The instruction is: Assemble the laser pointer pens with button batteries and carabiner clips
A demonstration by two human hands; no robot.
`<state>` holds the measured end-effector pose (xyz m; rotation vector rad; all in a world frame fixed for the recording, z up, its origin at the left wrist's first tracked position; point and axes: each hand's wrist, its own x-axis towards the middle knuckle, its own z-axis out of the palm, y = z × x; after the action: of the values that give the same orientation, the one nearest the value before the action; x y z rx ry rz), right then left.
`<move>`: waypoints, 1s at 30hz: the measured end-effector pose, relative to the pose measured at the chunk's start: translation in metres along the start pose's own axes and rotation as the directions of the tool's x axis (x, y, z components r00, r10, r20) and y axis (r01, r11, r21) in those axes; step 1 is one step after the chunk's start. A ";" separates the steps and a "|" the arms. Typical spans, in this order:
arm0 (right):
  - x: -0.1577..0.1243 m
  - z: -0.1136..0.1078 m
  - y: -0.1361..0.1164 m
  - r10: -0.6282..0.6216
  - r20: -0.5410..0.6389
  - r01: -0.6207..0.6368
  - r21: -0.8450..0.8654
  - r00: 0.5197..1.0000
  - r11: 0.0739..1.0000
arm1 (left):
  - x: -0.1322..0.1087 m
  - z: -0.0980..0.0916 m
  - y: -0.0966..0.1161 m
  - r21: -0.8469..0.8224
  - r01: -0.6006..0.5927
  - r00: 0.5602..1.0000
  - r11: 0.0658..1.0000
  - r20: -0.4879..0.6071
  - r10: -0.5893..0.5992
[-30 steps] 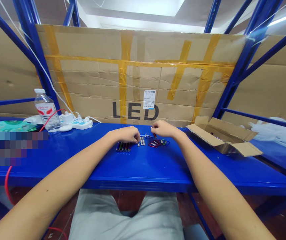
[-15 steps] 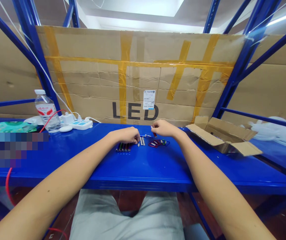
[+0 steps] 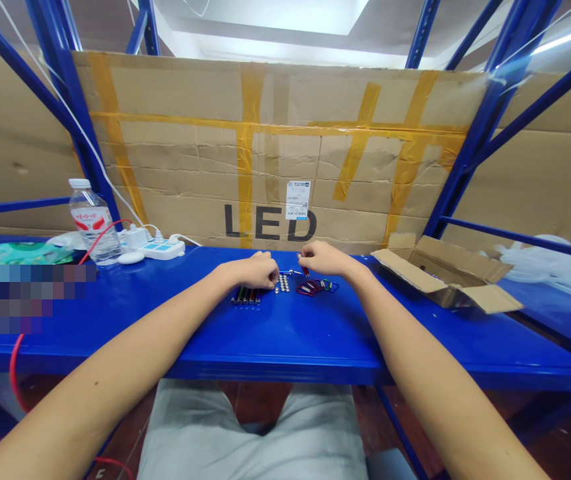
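Note:
My left hand [image 3: 263, 271] is closed, fingers curled, above a row of dark slim tubes with silver ends [image 3: 246, 301]. What it grips, if anything, is hidden. Just right of its fingers, small silver discs [image 3: 284, 284] lie in short rows. My right hand [image 3: 321, 258] pinches a small dark-red piece [image 3: 306, 271], pointing downward; its exact kind is too small to tell. Between the hands is a thin blue and silver piece [image 3: 293, 272]. Below my right hand, several red, blue and green carabiners [image 3: 316, 287] lie bunched on the blue table.
An open cardboard box [image 3: 445, 270] stands on the right, with white plastic bags [image 3: 550, 263] beyond it. At the left are a water bottle [image 3: 94, 223], a white power strip [image 3: 162, 249] and a green packet [image 3: 25, 254]. A big cardboard panel [image 3: 180, 167] closes off the back.
My right hand has shifted slightly left, bringing the dark-red piece nearer to my left hand. My left hand has barely moved.

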<state>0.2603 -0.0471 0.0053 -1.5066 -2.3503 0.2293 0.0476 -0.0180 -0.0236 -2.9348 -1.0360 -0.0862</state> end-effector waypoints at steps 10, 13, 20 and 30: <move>0.002 0.006 -0.001 -0.055 -0.041 0.058 0.068 0.998 0.996 | -0.003 -0.011 0.008 -0.056 0.037 0.917 0.998 -0.394 -0.056; 0.004 0.010 -0.003 -0.108 -0.051 0.113 0.109 0.993 0.988 | -0.001 -0.010 0.010 -0.088 0.030 0.860 0.996 -0.506 -0.071; 0.009 0.016 0.000 -0.160 -0.079 0.169 0.129 0.984 0.977 | 0.002 -0.004 0.012 -0.112 0.003 0.827 0.994 -0.558 -0.066; 0.008 0.016 -0.001 -0.086 -0.162 0.106 0.116 0.983 0.988 | 0.001 -0.006 0.013 -0.079 -0.008 0.847 0.997 -0.530 -0.035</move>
<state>0.2508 -0.0392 -0.0077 -1.3004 -2.2340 0.2198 0.0561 -0.0279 -0.0182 -2.6971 -0.9678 -0.9032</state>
